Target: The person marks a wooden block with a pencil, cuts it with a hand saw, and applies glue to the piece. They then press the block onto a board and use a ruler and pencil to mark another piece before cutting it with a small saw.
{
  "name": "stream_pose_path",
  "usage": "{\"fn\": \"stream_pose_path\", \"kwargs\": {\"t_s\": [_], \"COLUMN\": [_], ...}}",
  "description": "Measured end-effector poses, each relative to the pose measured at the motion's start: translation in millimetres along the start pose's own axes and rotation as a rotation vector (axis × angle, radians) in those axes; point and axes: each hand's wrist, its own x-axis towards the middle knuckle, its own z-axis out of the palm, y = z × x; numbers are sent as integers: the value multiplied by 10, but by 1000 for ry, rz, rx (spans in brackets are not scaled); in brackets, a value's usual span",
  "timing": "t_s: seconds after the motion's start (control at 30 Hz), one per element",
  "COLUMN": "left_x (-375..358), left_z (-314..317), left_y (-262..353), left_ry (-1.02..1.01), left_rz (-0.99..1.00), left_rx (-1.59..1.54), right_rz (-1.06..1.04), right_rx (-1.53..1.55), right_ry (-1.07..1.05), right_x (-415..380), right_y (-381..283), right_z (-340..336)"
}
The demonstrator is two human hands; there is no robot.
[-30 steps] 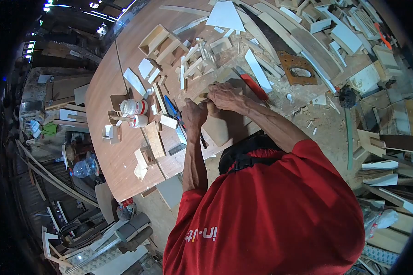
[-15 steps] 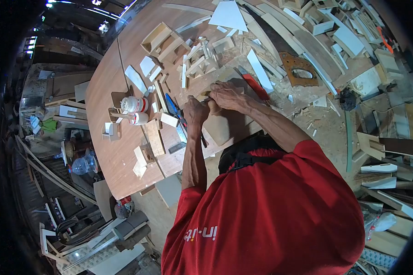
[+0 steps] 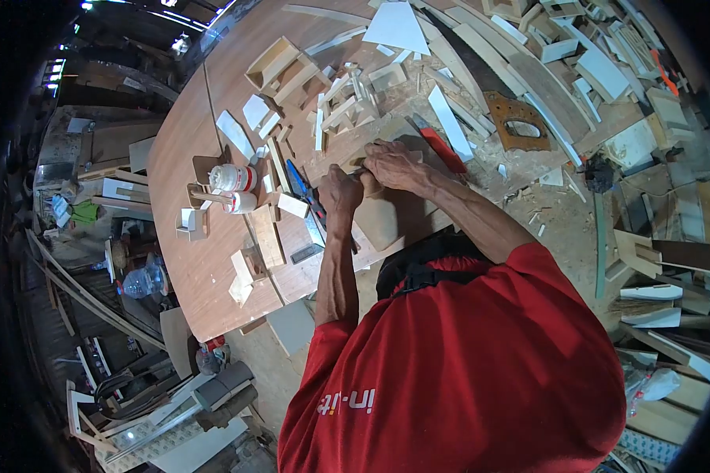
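My left hand (image 3: pixel 340 191) is closed in a fist, and my right hand (image 3: pixel 394 166) is bent over just to its right, fingers curled. The two nearly meet over a small tan piece (image 3: pixel 357 170), mostly hidden by the fingers; I cannot tell its kind. Below them a flat light-brown board (image 3: pixel 377 223) lies at the table's near edge. Left of my left hand are a blue-and-black handled tool (image 3: pixel 298 180) and a small white-faced block (image 3: pixel 293 206). A red-handled tool (image 3: pixel 442 150) rests beyond my right wrist.
Two white jars with red labels, one (image 3: pixel 235 178) behind the other (image 3: pixel 240 202), stand on the table (image 3: pixel 189 272) at left. A handsaw (image 3: pixel 517 120) lies at right among long wood strips. Small wooden frames (image 3: pixel 282 67) and white offcuts (image 3: pixel 397 30) cover the far side.
The view has shifted slightly, so the table appears a little to the right. Both hands stay together over the small piece, with hardly any movement.
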Motion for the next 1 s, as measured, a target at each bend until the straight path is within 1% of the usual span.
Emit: {"fn": "stream_pose_path", "kwargs": {"t_s": [0.03,0.1,0.17,0.23,0.37,0.47,0.67,0.73,0.8,0.87,0.97,1.0], "left_x": [14,31,31,6,-28,-44,-64,-18,-21,-28,-31,-53], "left_z": [42,90,105,23,-14,-11,-9,18,11,5,25,29], "left_y": [-25,-59,-71,-8,43,45,38,5,17,26,4,3], "left_ry": [40,45,50,-39,-56,-16,30,-31,-38,-46,-39,15], "left_rz": [29,28,28,-33,-50,-38,-28,-1,-16,-31,-34,-29], "left_rx": [16,28,40,32,49,48,0,37,39,41,36,-16], "right_rz": [20,38,52,60,56,48,43,53,63,50,49,49], "right_rx": [24,47,31,38,42,45,37,36,36,79,67,66], "right_ry": [-5,-11,-72,-67,-93,-108,-77,-92,-107,-36,-51,-52], "right_x": [5,7,8,-4,14,24,-2,8,5,-9,-7,-8], "right_y": [-10,-30,-48,-63,-63,-50,-52,-62,-52,-25,-40,-53], "right_z": [-16,-57,-107,-145,-155,-145,-137,-137,-101,-29,-54,-79]}}
